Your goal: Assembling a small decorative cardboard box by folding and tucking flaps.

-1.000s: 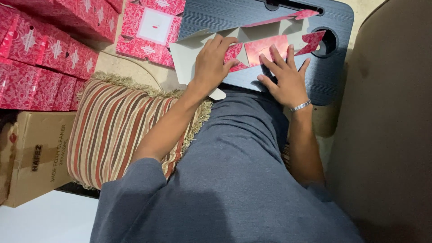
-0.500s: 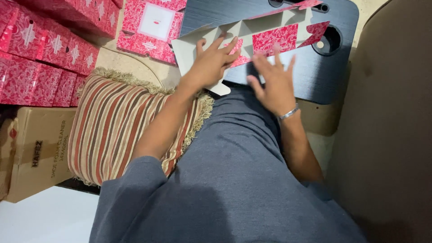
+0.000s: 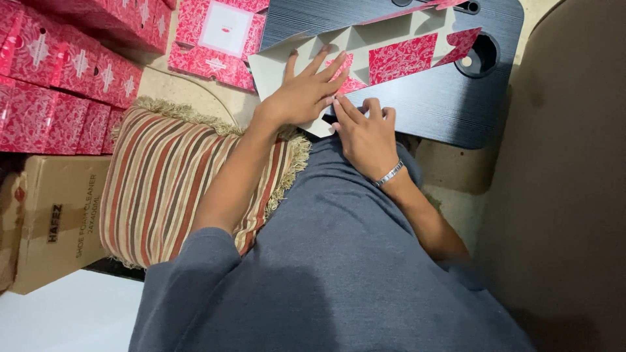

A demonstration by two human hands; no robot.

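- Right now your left hand (image 3: pixel 301 98), fingers spread, presses the flat red-patterned cardboard box blank (image 3: pixel 365 55) on the dark lap desk (image 3: pixel 450 111).
- Your right hand (image 3: pixel 365 133), fingers together, creases its near edge; most flaps look unfolded.

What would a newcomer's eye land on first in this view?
Probably the flat red patterned carton blank spread on the dark lap table, with the left hand pressed flat on it and the right hand at its near edge. Next, the stacked red boxes at far left, above a striped cushion.
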